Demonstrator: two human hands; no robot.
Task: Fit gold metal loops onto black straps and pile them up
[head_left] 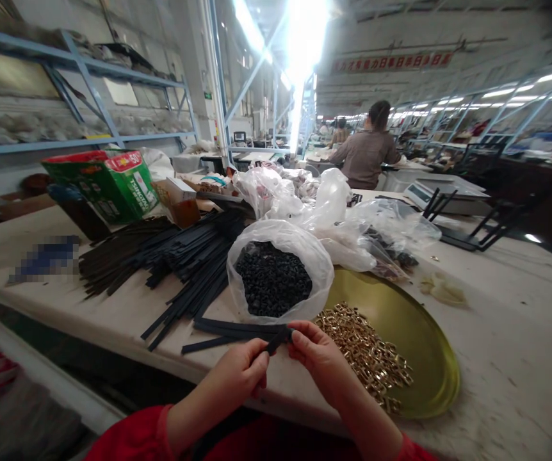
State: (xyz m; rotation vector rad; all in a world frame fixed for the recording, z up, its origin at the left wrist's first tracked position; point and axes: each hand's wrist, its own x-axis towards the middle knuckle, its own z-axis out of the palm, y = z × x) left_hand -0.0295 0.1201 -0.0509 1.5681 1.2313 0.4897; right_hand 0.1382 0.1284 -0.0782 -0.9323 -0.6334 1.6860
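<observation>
Low over the table's front edge, my left hand (251, 366) pinches a dark strap (278, 339). My right hand (312, 346) is closed on the strap's end; any small part between those fingertips is hidden. Just behind them lie a few loose dark straps (228, 330). Beyond my hands stands a white plastic bag (326, 256) with its mouth turned down, full of small black pieces (273, 278). To the right, a round gold-coloured tray (430, 358) holds a heap of small gold metal buckles (369, 355), close by my right hand.
Bundles of dark straps (184, 250) spread across the left of the table. Behind are a green carton (127, 186), a small box (177, 198) and clear plastic bags (328, 205). A scale (449, 189) sits at the back right. A co-worker (369, 153) sits farther off.
</observation>
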